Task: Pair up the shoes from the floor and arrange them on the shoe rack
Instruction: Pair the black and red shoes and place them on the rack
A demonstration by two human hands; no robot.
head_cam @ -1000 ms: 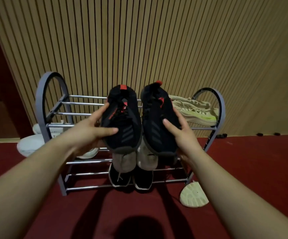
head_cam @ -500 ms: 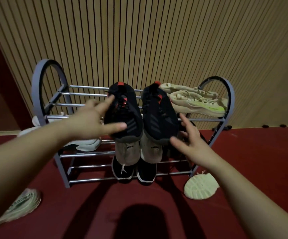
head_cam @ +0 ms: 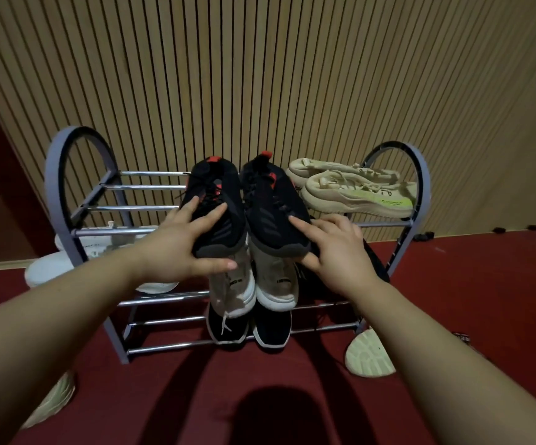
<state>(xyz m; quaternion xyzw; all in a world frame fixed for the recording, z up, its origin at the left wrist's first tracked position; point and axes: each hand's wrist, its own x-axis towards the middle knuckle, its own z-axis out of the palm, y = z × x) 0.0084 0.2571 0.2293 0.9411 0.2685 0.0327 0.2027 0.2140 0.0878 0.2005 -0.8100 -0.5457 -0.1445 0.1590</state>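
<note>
While the left black shoe (head_cam: 215, 203) and the right black shoe (head_cam: 271, 200) are sitting side by side, toes outward, at the middle of the top shelf of the shoe rack (head_cam: 55, 175), the left hand (head_cam: 172, 250) is pinching the first one's toe, fingers spread on top and thumb beneath. The right hand (head_cam: 340, 252) is pinching the other's toe between forefinger and thumb. A beige pair (head_cam: 353, 194) is lying at the rack's top right end.

Two bare forearms reach in from 8 and 4 o'clock. The left hand (head_cam: 177, 248) pinches the toe of the left black red-tabbed knit sneaker (head_cam: 215, 203), fingers flat on top and thumb beneath. The right hand (head_cam: 337, 248) pinches the right black red-tabbed knit sneaker (head_cam: 273, 203), index finger extended.
</note>
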